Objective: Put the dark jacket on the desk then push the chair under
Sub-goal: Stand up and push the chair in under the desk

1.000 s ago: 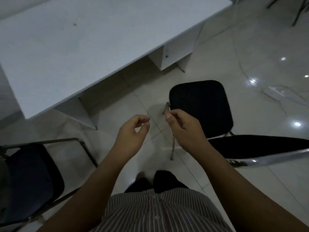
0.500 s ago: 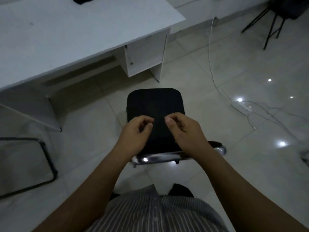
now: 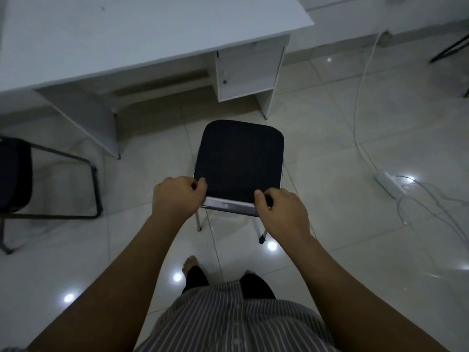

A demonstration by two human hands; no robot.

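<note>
both hands, the left hand [image 3: 177, 199] and right hand [image 3: 281, 212], have their fingers closed around the black chair [image 3: 241, 158] backrest's top rail, short of the white counter [image 3: 127, 34].

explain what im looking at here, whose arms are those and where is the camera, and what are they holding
There is no machine here: the arms belong to a person, filmed by one wide-angle camera worn on their head that looks forward and down. That is why you see their striped shirt at the bottom edge and their feet on the tiled floor.

The left hand and right hand are both closed on the shiny metal top bar of a chair with a dark seat, one hand at each end. The chair stands on the floor in front of a white desk, not yet under it.

The visible part of the desk top shows no jacket. A second chair sits at the left edge, and a white cable with a power strip trails on the right.
</note>
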